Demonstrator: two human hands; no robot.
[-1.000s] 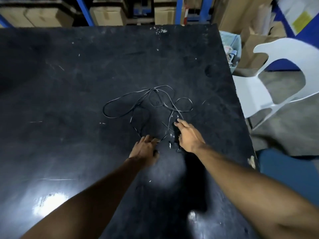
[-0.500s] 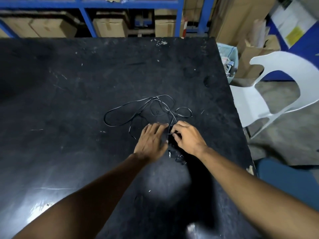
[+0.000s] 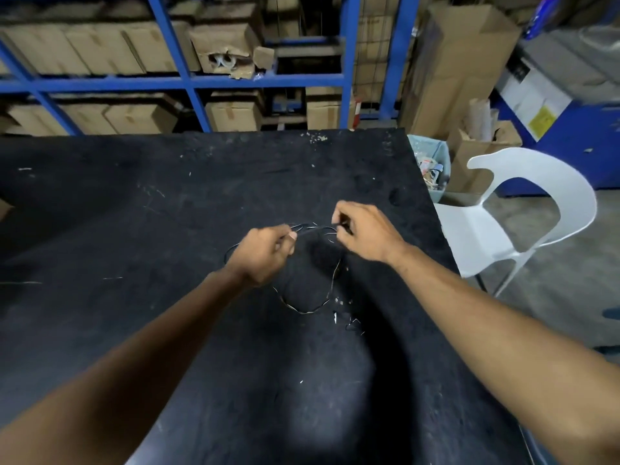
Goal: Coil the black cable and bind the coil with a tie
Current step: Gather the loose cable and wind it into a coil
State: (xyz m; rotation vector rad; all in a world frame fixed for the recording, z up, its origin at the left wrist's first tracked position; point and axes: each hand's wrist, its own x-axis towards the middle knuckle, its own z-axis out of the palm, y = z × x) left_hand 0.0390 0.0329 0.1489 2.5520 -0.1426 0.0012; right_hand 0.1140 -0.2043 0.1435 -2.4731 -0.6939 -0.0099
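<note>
A thin black cable (image 3: 312,308) lies in loose loops on the black table (image 3: 134,213). My left hand (image 3: 263,255) pinches a strand of it between thumb and fingers. My right hand (image 3: 364,234) pinches the cable a short way to the right, with a black end piece showing at its fingertips. A short stretch of cable runs between the two hands, lifted off the table. One loop hangs down below the hands and another shows left of my left hand. A small dark twisted piece (image 3: 354,325), possibly the tie, lies on the table nearer to me.
A white plastic chair (image 3: 523,223) stands close to the table's right edge, with a light blue bin (image 3: 431,162) of scraps behind it. Blue shelving (image 3: 188,80) with cardboard boxes runs along the back. Small white flecks (image 3: 335,317) dot the table.
Both hands have come up off the table and lifted the cable, which was spread out flat before. The loops are now drawn closer together. The view has tilted up.
</note>
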